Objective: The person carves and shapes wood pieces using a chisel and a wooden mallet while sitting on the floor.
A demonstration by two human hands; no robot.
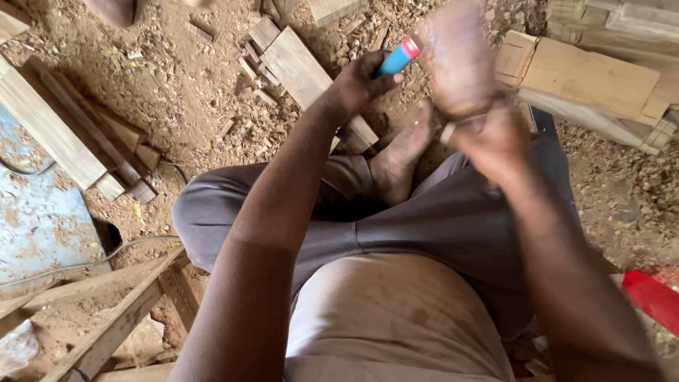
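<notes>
Biggest thing in view is the floor, all sawdust and offcuts, with a long plank lying out past the person's crossed legs and a squared timber block top right. Person sits cross-legged, bare foot tucked in the middle.

Progress-wise, hard to call much done. The left hand is clenched around a small blue tool with a red end, held up above the foot. The right hand is wrapped round a pale rounded piece, probably wood, raised just beside the tool. I'd guess the work on it is under way, nothing looks finished.

That pale piece is badly blurred, so no idea of its shape or any marks. Tool's tip is hidden behind it. A red thing is cut off at the right edge
</notes>
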